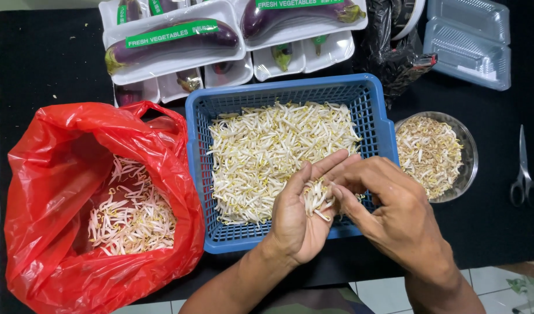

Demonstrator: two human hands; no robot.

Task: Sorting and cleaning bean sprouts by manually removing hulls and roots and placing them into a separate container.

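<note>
Over the blue basket (371, 110), my left hand (299, 215) cups light, brittle bean sprouts (316, 196); right hand (395, 212) fingertips pinch one sprout's tip.

From my remote view, both forearms are bare with no sleeves reaching into view. The left hand (299, 218) and right hand (395, 212) are ungloved; I see no rings, watch or bands. A strip of camouflage-patterned clothing (313, 301) shows at the bottom edge.
</note>
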